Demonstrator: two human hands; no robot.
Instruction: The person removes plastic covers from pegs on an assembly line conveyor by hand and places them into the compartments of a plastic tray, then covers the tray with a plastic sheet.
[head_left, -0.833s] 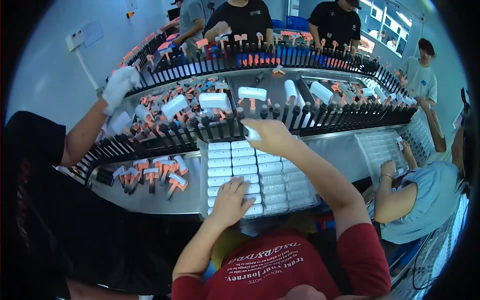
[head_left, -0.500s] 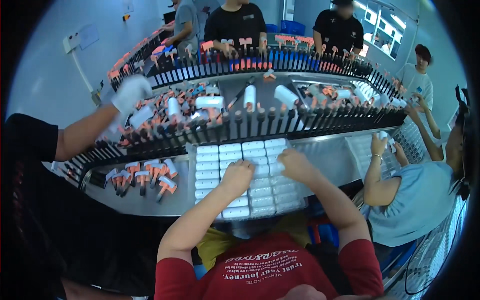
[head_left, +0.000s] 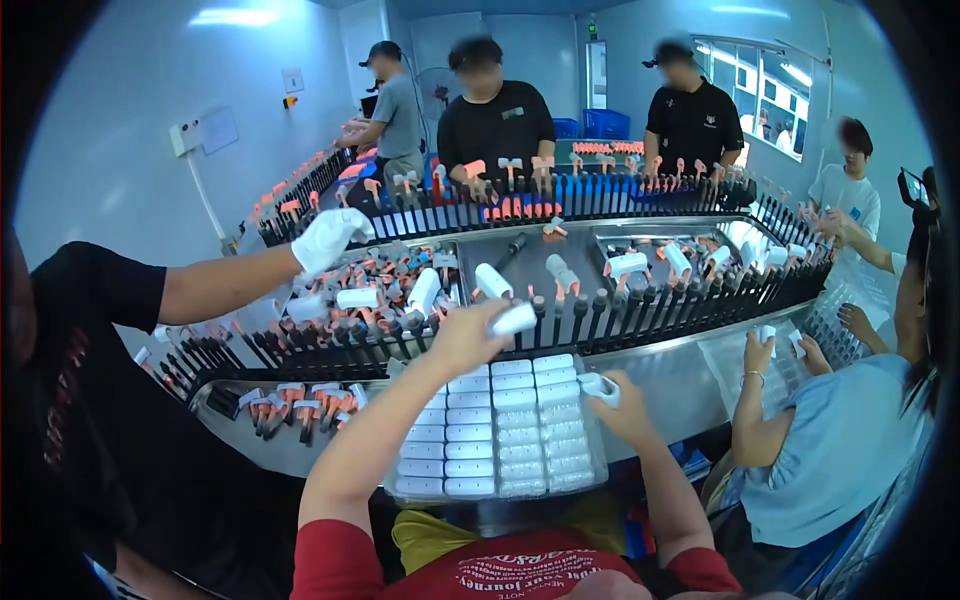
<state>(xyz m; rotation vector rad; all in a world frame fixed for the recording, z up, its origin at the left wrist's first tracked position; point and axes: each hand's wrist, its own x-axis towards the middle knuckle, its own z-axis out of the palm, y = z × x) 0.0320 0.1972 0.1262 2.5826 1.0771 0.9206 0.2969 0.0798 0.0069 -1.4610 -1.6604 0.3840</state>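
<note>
My left hand (head_left: 468, 338) is raised over the far edge of the tray, close to the row of black posts. Its fingers are closed on a white plastic shell (head_left: 515, 320). By the tray's right edge, my right hand (head_left: 626, 408) grips another white shell (head_left: 599, 387), whose hollow side shows. Below both hands lies a clear plastic tray (head_left: 592, 468). White shells (head_left: 468, 432) fill its left columns and the far part of the right ones; bare pockets (head_left: 520, 455) show nearer to me on the right.
Black posts (head_left: 590, 312) carrying white shells and orange pieces loop around the metal table (head_left: 655, 375). Orange-handled parts (head_left: 305, 405) lie left of the tray. A co-worker's white-gloved hand (head_left: 328, 240) reaches over a bin of parts. At right, another person's hands (head_left: 760, 350) hold white pieces.
My left hand has risen from the tray toward the posts with a white shell. My right hand has drawn a shell off to the tray's right edge. The view has tilted upward.
</note>
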